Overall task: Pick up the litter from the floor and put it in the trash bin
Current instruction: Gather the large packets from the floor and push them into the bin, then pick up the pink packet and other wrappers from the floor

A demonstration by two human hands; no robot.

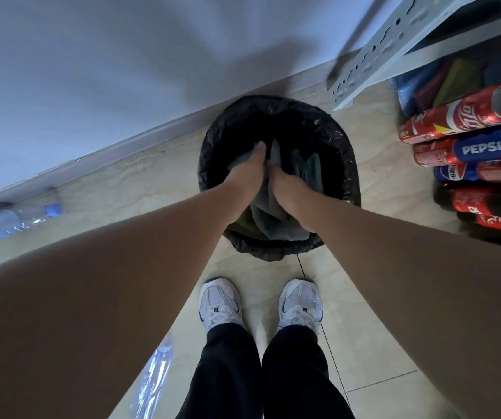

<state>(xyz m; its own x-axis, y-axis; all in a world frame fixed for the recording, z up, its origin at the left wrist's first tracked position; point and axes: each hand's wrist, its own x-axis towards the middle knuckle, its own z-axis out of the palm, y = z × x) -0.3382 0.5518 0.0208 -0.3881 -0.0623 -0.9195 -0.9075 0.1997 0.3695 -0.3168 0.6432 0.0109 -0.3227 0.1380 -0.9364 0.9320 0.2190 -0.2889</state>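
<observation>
Seen from above, left hand (250,172) and right hand (285,189) both grip grey crumpled litter (268,213), pressing it down into the black-lined trash bin (213,137), seemingly to pack it.

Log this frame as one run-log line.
stage: binning | left hand, right hand: pressing grey crumpled material into black-lined round trash bin | left on floor: clear plastic bottle

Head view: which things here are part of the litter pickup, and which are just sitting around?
Job:
trash bin, black-lined
grey material both hands push into it: left hand, right hand
bottle by the wall
bottle near the left shoe

Bystanders:
soda bottles, stacked at right
metal shelf frame
</observation>
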